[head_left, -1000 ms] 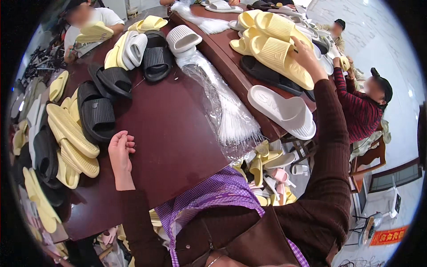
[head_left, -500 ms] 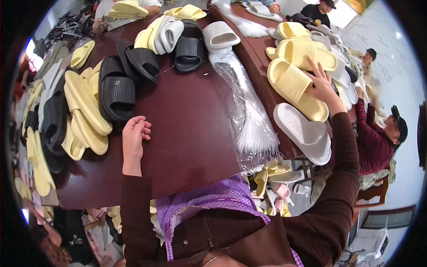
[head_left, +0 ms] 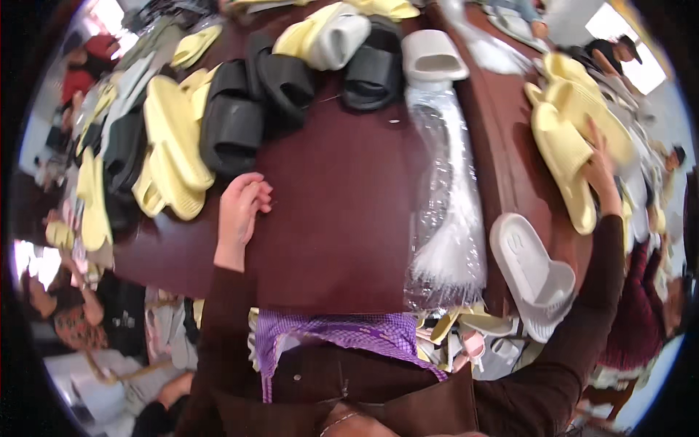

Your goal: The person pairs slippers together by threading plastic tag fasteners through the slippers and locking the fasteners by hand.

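Observation:
My left hand [head_left: 243, 207] hovers over the near left of the dark red table, fingers loosely curled together with nothing visible in them. A black slide sandal [head_left: 231, 131] lies just beyond it, beside yellow slides [head_left: 173, 131]. On the right, my right hand [head_left: 601, 171] grips a pale yellow slide [head_left: 604, 124] at its side; motion blurs the fingers and part of the slide. Against it, nearer the middle, leans another yellow slide [head_left: 559, 153]. A light grey slide [head_left: 530, 269] lies closer to me, by my right forearm.
A plastic-wrapped bundle of thin white strands [head_left: 448, 218] runs along the right part of the table [head_left: 335, 218], a light grey slide [head_left: 435, 54] at its far end. More black slides [head_left: 373, 65] line the back. Other people sit around; loose slippers [head_left: 473, 342] lie below the edge.
My view has turned, so the tabletop appears rotated and shifted. My right hand has closed around the yellow slide, which has swung slightly. The left hand keeps its loose curl.

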`<state>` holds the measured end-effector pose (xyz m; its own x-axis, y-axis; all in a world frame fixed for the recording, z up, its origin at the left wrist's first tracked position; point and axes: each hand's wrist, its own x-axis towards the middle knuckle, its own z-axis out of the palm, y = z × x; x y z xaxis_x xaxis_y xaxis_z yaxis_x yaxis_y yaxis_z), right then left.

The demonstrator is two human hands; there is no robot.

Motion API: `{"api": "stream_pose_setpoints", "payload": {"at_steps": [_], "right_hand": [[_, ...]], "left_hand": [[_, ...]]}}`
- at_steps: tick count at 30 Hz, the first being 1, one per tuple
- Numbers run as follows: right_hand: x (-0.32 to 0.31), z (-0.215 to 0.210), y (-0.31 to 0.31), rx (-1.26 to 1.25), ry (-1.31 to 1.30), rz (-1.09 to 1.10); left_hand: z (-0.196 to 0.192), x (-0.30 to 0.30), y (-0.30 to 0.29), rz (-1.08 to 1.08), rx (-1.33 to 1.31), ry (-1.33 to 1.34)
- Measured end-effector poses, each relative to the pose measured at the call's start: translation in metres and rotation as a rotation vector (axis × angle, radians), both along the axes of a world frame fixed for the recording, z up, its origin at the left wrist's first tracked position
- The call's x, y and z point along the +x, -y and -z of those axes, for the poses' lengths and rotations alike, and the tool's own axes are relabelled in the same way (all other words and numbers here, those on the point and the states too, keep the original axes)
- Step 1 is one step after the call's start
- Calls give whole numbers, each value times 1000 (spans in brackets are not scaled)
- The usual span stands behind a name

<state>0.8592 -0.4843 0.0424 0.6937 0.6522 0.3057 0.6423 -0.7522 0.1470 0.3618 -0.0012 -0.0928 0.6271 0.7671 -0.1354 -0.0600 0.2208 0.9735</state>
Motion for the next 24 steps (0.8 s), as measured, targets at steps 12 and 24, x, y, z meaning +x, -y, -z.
{"api": "stream_pose_setpoints", "payload": {"at_steps": [12, 24], "right_hand": [[91, 17, 49, -226, 255, 295], [119, -4, 66, -46, 17, 106]], "left_hand": [[2, 6, 3, 68, 71, 51], [-20, -90, -29, -889, 1083, -351]]}}
